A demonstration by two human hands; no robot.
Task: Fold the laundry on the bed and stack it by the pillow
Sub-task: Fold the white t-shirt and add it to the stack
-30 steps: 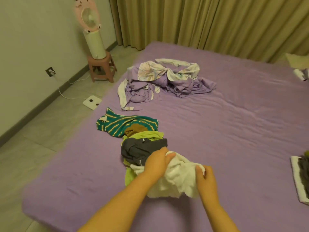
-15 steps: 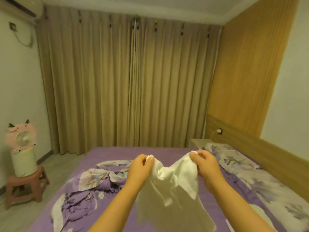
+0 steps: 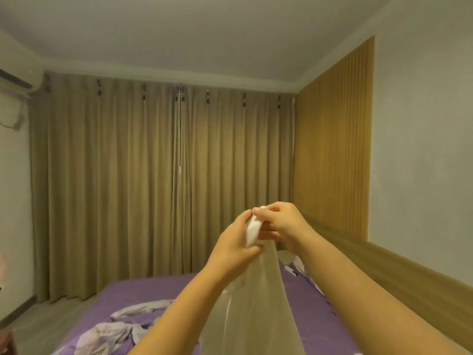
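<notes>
I hold my left hand [image 3: 236, 245] and right hand [image 3: 277, 224] together, both pinching the thin white cloth garment [image 3: 252, 298] above the purple-sheeted bed [image 3: 158, 290], so it hangs straight for folding.

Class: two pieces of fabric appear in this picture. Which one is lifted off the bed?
The white cloth: both hands, left hand and right hand, pinch its top, so it hangs. The crumpled floral lilac sheet lies on the purple bed.

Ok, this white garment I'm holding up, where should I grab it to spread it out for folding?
The white garment hangs bunched from one point where the left hand and right hand meet. Probably pinch its top edge from above at two spots set apart, so the hanging cloth opens flat.
</notes>
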